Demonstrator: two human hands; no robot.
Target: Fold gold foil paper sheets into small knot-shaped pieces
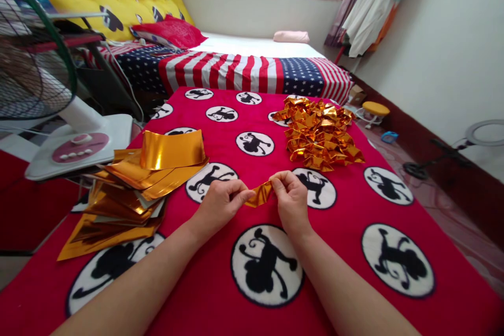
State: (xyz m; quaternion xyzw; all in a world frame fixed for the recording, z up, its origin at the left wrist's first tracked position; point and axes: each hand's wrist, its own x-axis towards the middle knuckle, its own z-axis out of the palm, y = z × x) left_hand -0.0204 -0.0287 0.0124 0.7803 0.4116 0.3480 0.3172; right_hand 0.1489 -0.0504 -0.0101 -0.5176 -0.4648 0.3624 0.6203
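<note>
Pinching the gold foil piece (260,195) by its ends, my left hand (223,205) and right hand (290,200) hold it crosswise between them, both equally near, with flat foil sheets (172,150) off to my left.

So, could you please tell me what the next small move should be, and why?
Probably pinch the ends of the small gold foil piece to firm its folds: the left hand and the right hand hold it at opposite ends, and its middle looks creased.
</note>
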